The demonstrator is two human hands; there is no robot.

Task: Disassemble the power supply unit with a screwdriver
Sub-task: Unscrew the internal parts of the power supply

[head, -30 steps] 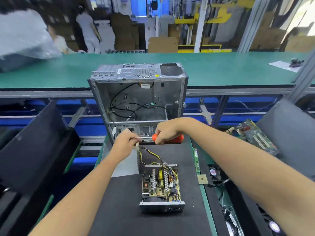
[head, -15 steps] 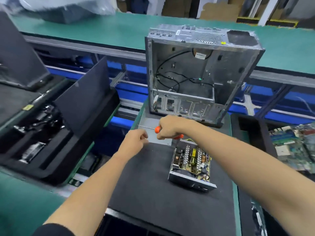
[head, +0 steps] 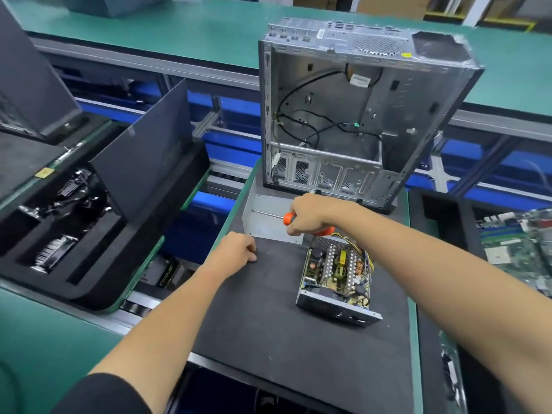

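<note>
**With the Lid Off, Mind the Small Parts Before the Next Screw**

While the power supply unit point(head: 336, 282) sits open on the black mat point(head: 268, 324), toward the right edge of the bench point(head: 44, 348), its circuit board is exposed and its wires trail out at the far end. Judging by that, the cover is already removed and the board screws come next.

To do this step well, the left hand point(head: 236, 253), which rests on the mat to the left of the unit with fingers curled under, should put down whatever it holds; I cannot tell whether it pinches a screw or nothing at all. The right hand point(head: 310, 215) grips the orange-handled screwdriver point(head: 285, 218) just beyond the unit, shaft pointing left over a flat grey metal panel point(head: 268, 225), probably the removed cover. The tip should seat squarely in each screw head, with the free hand steadying the housing so it does not slide.

Left of the mat, a black foam tray point(head: 98, 276) holds dark parts in its compartments, one apparently finned. At the right edge another tray point(head: 442, 210) carries green circuit boards point(head: 513, 243). Farthest stands the gutted computer case point(head: 358, 109), only loose black cables inside.
</note>
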